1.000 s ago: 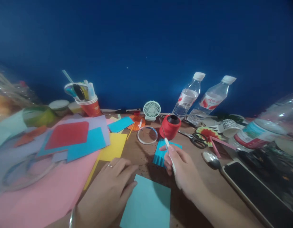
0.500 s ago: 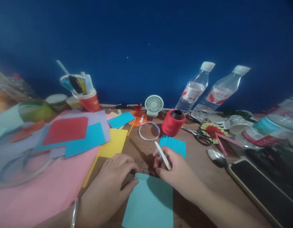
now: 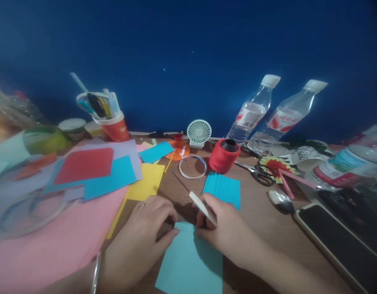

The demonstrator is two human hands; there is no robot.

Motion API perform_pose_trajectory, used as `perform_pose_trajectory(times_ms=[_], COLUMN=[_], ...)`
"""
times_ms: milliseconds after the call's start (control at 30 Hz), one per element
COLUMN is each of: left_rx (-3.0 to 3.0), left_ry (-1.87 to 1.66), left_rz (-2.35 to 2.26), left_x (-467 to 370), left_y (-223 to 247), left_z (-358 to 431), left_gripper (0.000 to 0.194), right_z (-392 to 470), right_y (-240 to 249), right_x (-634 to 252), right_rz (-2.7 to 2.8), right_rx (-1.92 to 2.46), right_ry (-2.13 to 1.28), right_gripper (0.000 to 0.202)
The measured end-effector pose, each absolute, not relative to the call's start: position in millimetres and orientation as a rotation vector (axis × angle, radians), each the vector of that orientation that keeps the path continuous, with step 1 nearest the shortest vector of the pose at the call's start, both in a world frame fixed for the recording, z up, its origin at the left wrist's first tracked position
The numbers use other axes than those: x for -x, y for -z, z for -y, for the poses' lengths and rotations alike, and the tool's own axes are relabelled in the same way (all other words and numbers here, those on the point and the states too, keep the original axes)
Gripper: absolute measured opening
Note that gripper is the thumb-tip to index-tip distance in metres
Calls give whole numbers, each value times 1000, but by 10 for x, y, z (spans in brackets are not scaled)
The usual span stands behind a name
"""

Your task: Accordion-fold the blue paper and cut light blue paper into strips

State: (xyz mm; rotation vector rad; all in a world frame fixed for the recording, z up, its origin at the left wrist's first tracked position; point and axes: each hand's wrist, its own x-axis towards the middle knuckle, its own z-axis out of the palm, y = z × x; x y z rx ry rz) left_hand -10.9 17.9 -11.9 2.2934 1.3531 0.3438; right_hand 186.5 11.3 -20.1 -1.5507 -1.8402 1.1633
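A pale turquoise sheet [image 3: 191, 261] lies on the brown table with a narrow fold along its far edge. My left hand [image 3: 148, 232] pinches that edge at its left corner between thumb and curled fingers. At the right part of the same edge, my right hand [image 3: 219, 224] is closed around a white-handled tool [image 3: 201, 206], its thumb touching the paper. The tool's thin dark tip points away to the upper left. Just beyond my right hand lies a bright blue pleated paper [image 3: 223, 190].
A red thread spool [image 3: 224, 156], a clear ring [image 3: 192, 167] and a small fan [image 3: 199, 132] stand or lie ahead. Coloured papers [image 3: 105, 177] cover the left. Scissors [image 3: 258, 173], a spoon [image 3: 281, 201], a phone [image 3: 341, 245] and bottles [image 3: 246, 116] are at right.
My right hand has moved slightly left and nearer, so its thumb now meets the sheet's far edge. The tool it holds has turned further left. My left hand has barely moved.
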Motion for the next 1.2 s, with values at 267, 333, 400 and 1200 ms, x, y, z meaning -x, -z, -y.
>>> perform_pose_trajectory(times_ms=[267,333,400,1200], left_rx=[-2278,-2286,-2305,-2347], left_ry=[-368,-381,-389,-365], left_rz=[-1356,-1344,-1330,-1331], left_x=[129,137,145,187], left_y=[146,150,156,205], left_z=[-169,-167,-170,-186], left_gripper=[13,16,19,20], right_z=[-137,-134,-127,-300], right_y=[151,148,151,14], right_x=[-1860,-1861,-1862,-2055], right_rz=[1853,1844,1835,873], right_rx=[1570,1556,1548,1241], right_ry=[-1178,-1193,-1197,-1377], right_gripper=[26,27,27,10])
